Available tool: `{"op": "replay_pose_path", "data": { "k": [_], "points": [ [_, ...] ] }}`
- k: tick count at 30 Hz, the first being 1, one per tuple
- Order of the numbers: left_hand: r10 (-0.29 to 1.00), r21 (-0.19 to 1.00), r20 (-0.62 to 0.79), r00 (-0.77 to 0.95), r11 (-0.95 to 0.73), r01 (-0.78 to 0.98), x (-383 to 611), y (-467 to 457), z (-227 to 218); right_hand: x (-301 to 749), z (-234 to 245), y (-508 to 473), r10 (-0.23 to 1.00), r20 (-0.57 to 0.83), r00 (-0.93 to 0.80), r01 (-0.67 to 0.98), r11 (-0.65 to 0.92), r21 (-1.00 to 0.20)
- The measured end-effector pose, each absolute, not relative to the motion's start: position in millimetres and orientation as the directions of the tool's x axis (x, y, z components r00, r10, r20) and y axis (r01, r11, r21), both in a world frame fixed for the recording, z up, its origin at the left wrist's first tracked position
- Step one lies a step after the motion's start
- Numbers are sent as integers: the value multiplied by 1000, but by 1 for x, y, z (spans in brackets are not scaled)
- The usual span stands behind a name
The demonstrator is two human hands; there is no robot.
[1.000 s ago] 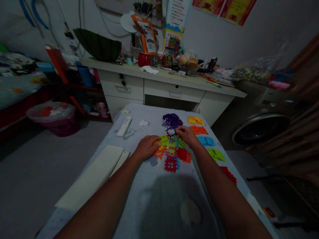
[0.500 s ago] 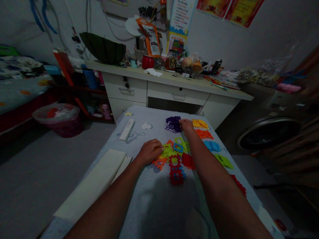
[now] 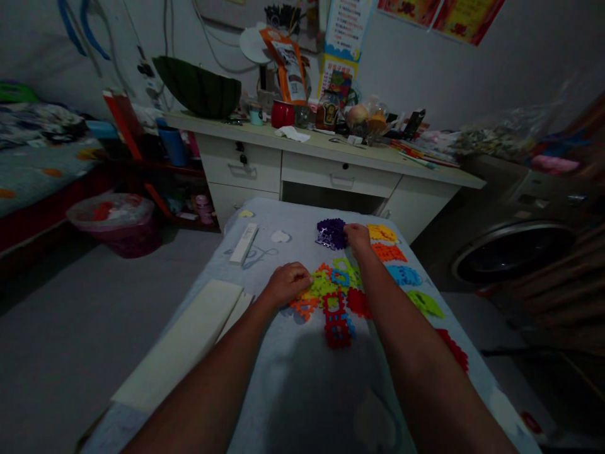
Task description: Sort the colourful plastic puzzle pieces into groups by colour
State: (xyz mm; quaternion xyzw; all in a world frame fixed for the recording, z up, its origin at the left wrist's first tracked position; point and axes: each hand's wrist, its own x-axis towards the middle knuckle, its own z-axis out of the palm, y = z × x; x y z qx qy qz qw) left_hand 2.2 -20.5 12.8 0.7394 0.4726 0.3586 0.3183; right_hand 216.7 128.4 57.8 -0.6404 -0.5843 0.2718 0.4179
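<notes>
My left hand (image 3: 289,282) lies curled at the left edge of a mixed pile of flat toothed plastic building pieces (image 3: 324,285), green, orange, blue and yellow. What its closed fingers hold is hidden. Beyond the pile, my right hand (image 3: 358,236) has its fingers closed at the right edge of a stack of purple toothed pieces (image 3: 331,233). Red square pieces (image 3: 338,334) lie at the near side of the mixed pile. Sorted by colour along the right are yellow pieces (image 3: 382,232), orange pieces (image 3: 389,252), blue pieces (image 3: 404,275), green pieces (image 3: 425,304) and dark red pieces (image 3: 452,350).
A cloth with printed hearts covers the table (image 3: 293,372). On its left lie a long white board (image 3: 182,347) and a small white box (image 3: 244,244). A cluttered desk (image 3: 340,170) stands behind, a washing machine (image 3: 501,214) right, a lined bin (image 3: 116,227) left.
The view has shifted slightly. Both hands stay at about the same places, the left by the mixed pile and the right by the purple stack. No piece has clearly moved.
</notes>
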Motion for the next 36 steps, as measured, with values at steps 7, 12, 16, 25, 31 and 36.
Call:
{"op": "replay_pose_path", "data": {
  "k": [7,12,16,25,31,36],
  "points": [
    [953,916,230,195,-280,288,2,-22,14,247,52,69,983,186,-9,643,148,-752],
    [954,910,234,188,-283,302,2,-21,13,255,50,20,923,145,-357,744,374,-553],
    [943,883,233,236,-307,356,3,-21,11,252,53,2,861,60,-506,737,467,-488],
    [941,869,225,253,-311,384,3,-20,9,257,44,12,917,140,-373,628,361,-689],
    [943,857,230,242,-314,408,4,-22,12,256,29,17,947,216,-240,775,321,-545],
    [945,857,231,232,-310,412,4,-21,9,245,25,11,950,120,-289,812,309,-494]
  ]
}}
